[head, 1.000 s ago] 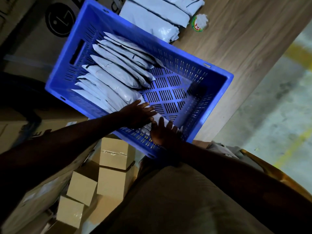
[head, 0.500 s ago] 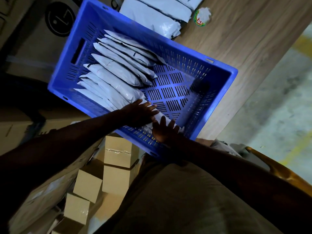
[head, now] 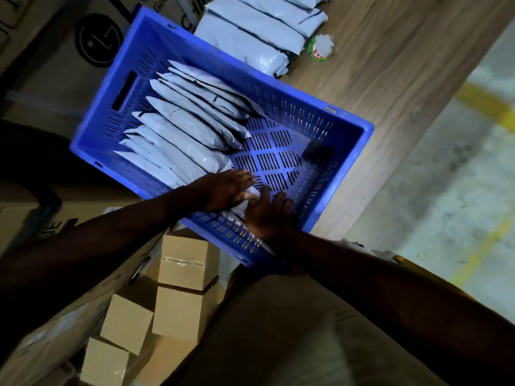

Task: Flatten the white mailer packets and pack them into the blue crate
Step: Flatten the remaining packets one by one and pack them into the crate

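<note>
Surface: wood-grain tabletop (head: 390,87), with a concrete floor (head: 451,196) carrying yellow painted lines beside it.
Crate: blue crate (head: 348,151) on the tabletop, slotted walls and base, one handle cut-out in an end wall.
Packed packets: row of white mailer packets (head: 181,126) overlapping on edge along one side of the crate; plain, glossy, no readable print.
Packet in work: white mailer packet (head: 252,194) at the near wall inside the crate, mostly covered by both hands.
Left hand (head: 225,188): grip released, fingers extended, pressing on the packet.
Right hand (head: 267,215): grip released, fingers spread flat on the same packet.
Unpacked stack: further packets (head: 250,34) on the tabletop beyond the crate.
Writing: round logo (head: 96,40) on a large carton; lettering unreadable.
Other: small round sticker (head: 320,48); brown cardboard boxes (head: 184,260) below.
</note>
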Tool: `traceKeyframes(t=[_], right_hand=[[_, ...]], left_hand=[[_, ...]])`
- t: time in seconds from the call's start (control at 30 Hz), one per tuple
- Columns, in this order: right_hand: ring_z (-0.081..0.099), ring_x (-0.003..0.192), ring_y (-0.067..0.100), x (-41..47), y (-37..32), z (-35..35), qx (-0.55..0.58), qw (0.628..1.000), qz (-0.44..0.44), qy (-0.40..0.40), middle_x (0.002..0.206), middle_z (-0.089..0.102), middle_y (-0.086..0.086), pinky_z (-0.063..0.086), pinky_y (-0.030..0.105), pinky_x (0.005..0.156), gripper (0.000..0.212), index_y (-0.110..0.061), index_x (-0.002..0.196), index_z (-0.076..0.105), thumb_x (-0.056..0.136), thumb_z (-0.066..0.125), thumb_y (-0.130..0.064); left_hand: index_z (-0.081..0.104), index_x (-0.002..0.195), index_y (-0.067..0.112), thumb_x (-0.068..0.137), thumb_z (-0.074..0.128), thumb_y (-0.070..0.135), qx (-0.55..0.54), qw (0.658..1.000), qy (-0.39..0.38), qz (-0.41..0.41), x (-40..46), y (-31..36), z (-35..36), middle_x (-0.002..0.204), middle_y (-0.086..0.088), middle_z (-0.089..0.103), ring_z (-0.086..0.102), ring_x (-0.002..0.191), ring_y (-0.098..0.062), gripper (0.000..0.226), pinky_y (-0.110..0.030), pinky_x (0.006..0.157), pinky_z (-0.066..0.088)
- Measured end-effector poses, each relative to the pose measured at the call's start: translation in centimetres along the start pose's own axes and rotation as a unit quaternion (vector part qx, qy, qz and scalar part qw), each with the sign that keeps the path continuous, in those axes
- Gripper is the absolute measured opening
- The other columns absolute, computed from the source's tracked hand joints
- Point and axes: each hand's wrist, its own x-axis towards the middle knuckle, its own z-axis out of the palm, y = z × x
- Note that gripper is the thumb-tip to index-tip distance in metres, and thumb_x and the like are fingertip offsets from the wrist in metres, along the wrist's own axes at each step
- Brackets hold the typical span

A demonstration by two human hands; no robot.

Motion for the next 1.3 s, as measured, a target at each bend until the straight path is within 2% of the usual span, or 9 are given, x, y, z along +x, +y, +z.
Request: traceKeyframes(t=[0.07,0.1,0.17,0.37,0.5,0.6,0.97,1.17,1.3], right_hand=[[0.039,0.143,0.046,0.7,-0.3,-0.6,0.048,0.99,0.026,-0.13,0.157,0.038,0.027,0.035,0.059,0.114,0.057,-0.019,0.152,0.046,0.102,0.034,-0.044],[0.02,0.152,0.043,1.4,-0.3,-1.0,0.059,0.979,0.013,-0.195,0.167,0.018,0.022,0.021,0.057,0.121,0.06,-0.021,0.161,0.028,0.106,0.033,-0.044],[0.013,0.155,0.04,2.9,-0.6,-3.3,0.096,0.974,-0.012,-0.205,0.171,0.006,0.016,0.016,0.053,0.124,0.062,-0.022,0.163,0.015,0.108,0.034,-0.044],[0.033,0.149,0.034,4.9,0.0,-9.2,0.104,0.973,-0.205,0.005,0.167,0.025,0.015,0.036,0.049,0.117,0.066,-0.016,0.16,0.026,0.106,0.035,-0.051],[0.052,0.135,0.032,6.3,2.2,-13.3,0.116,0.927,-0.32,0.161,0.151,0.051,0.016,0.047,0.045,0.106,0.065,-0.007,0.149,0.047,0.102,0.042,-0.051],[0.058,0.124,0.033,8.2,5.0,-15.6,0.118,0.896,-0.367,0.22,0.14,0.06,0.015,0.049,0.043,0.098,0.058,-0.004,0.141,0.055,0.102,0.047,-0.046],[0.056,0.127,0.032,20.1,16.5,-23.8,0.138,0.875,-0.426,0.181,0.142,0.058,0.012,0.047,0.043,0.098,0.057,-0.008,0.143,0.052,0.1,0.048,-0.045],[0.055,0.127,0.031,25.0,20.2,-28.5,0.13,0.871,-0.443,0.167,0.143,0.057,0.01,0.046,0.043,0.098,0.057,-0.012,0.145,0.049,0.099,0.048,-0.046],[0.054,0.127,0.032,28.8,20.3,-29.3,0.098,0.873,-0.451,0.159,0.142,0.056,0.01,0.047,0.046,0.098,0.058,-0.012,0.144,0.049,0.1,0.046,-0.048]], left_hand=[[0.046,0.149,0.011,0.098,0.029,0.051,-0.019,0.999,0.02,-0.027,-0.2,0.0,-0.8,0.152,-0.012,0.049,0.047,0.14,-0.027,0.067,-0.035,0.113,0.035],[0.048,0.149,0.017,0.096,0.03,0.054,-0.042,0.996,0.057,-0.054,-0.5,0.2,-1.3,0.148,-0.009,0.054,0.053,0.134,-0.026,0.067,-0.034,0.109,0.04],[0.054,0.144,0.021,0.097,0.031,0.056,-0.106,0.981,0.13,-0.098,-0.8,0.0,-2.0,0.138,-0.009,0.063,0.062,0.122,-0.027,0.063,-0.037,0.098,0.049],[0.058,0.139,0.029,0.101,0.042,0.051,-0.161,0.918,0.332,-0.142,-1.8,0.8,-4.8,0.126,0.008,0.07,0.069,0.108,-0.013,0.046,-0.04,0.09,0.056],[0.059,0.137,0.029,0.102,0.045,0.045,-0.148,0.864,0.444,-0.184,-1.3,5.0,-6.5,0.117,0.008,0.072,0.07,0.086,-0.011,0.042,-0.032,0.075,0.057],[0.061,0.137,0.024,0.103,0.049,0.037,-0.169,0.834,0.49,-0.189,0.0,8.9,-7.3,0.115,0.006,0.073,0.069,0.09,-0.012,0.038,-0.028,0.074,0.056],[0.061,0.136,0.016,0.101,0.046,0.039,-0.227,0.753,0.557,-0.267,14.8,21.4,-11.1,0.125,-0.003,0.07,0.063,0.116,-0.016,0.045,-0.029,0.099,0.047],[0.058,0.139,0.015,0.101,0.05,0.033,-0.186,0.768,0.535,-0.3,20.8,24.2,-14.2,0.132,-0.006,0.066,0.056,0.121,-0.017,0.043,-0.018,0.103,0.034],[0.056,0.141,0.017,0.101,0.051,0.035,-0.169,0.78,0.514,-0.314,23.4,23.4,-15.8,0.136,-0.004,0.063,0.053,0.125,-0.017,0.044,-0.022,0.107,0.034]])
